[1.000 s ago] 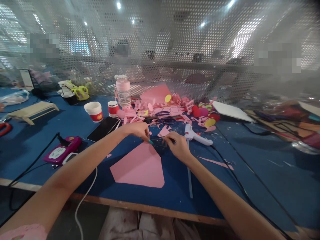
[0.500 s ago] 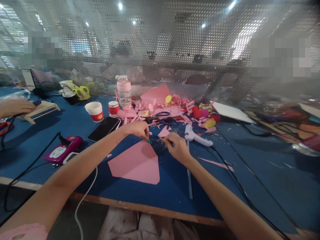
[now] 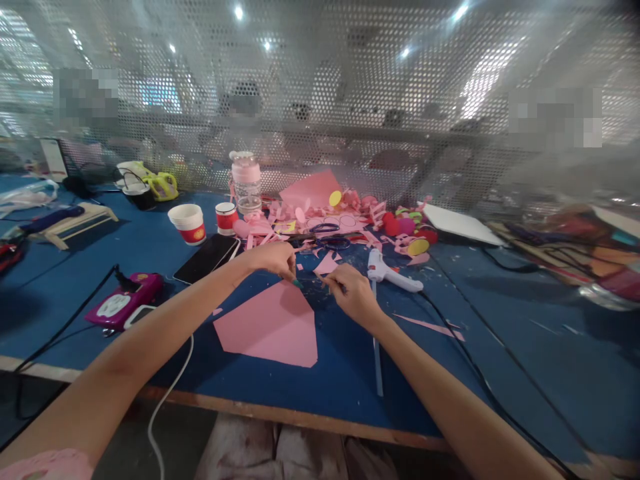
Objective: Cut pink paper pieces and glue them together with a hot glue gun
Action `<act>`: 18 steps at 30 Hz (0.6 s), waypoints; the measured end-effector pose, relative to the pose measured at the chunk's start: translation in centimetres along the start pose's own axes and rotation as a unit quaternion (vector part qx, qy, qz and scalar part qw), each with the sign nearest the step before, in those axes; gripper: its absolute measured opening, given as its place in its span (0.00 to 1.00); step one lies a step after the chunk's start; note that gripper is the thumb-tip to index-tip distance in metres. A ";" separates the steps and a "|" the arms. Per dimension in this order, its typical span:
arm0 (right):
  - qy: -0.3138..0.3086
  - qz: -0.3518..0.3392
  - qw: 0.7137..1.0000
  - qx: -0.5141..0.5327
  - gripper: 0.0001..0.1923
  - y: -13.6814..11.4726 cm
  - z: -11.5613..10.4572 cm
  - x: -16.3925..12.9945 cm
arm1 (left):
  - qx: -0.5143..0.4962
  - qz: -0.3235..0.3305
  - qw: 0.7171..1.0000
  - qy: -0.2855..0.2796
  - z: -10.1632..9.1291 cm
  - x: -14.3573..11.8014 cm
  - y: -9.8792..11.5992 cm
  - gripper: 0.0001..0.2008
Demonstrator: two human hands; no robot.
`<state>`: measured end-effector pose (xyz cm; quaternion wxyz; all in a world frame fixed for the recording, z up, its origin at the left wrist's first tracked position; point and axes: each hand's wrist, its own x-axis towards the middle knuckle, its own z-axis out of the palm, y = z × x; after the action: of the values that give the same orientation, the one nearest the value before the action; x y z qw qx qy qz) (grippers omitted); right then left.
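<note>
My left hand [image 3: 281,259] reaches over the far edge of a large pink paper sheet [image 3: 270,327] with fingers pinched downward. A small teal bit [image 3: 297,283] shows at its fingertips, too small to name. To the right, my right hand [image 3: 354,292] is closed in a pinch, its fingertips turned toward the left hand; what they hold is too small to make out. Just beyond its fingers lies a pink paper scrap [image 3: 327,263]. The two hands are apart. A white glue gun [image 3: 393,272] rests right of my right hand, a pale strip [image 3: 378,363] below it.
Pink cutouts [image 3: 335,223] and dark-handled scissors [image 3: 325,228] are heaped at the back. Paper cups [image 3: 187,223], a bottle [image 3: 246,180], a black phone [image 3: 205,260] and a purple power strip [image 3: 125,301] stand left. Cables cross the table; a perforated screen [image 3: 320,80] stands behind.
Another person's hand at the far left has gone from view, leaving the small wooden stand there. The view has shifted slightly; both my hands keep nearly the same pose.
</note>
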<state>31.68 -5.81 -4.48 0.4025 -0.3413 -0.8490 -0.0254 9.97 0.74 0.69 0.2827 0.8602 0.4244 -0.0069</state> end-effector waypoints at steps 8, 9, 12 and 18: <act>-0.062 0.062 0.996 0.006 0.14 -0.4 -0.4 0.3 | 0.003 -0.007 1.000 0.017 0.1 -0.1 0.3 0.09; -0.071 0.074 0.995 0.017 0.15 -0.5 -0.3 0.3 | 0.003 -0.008 1.000 0.019 0.1 -0.1 0.4 0.09; -0.072 0.096 0.991 0.064 0.18 -0.7 -0.2 0.4 | 0.002 -0.011 1.000 0.022 0.1 -0.2 0.5 0.10; -0.024 0.105 0.984 0.138 0.16 -0.8 0.0 0.3 | -0.008 0.002 1.000 0.014 0.2 -0.2 0.5 0.11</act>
<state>31.09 -6.23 -4.11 0.4255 -0.3702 -0.8133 0.1431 10.24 0.27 0.84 0.2841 0.8585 0.4269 0.0087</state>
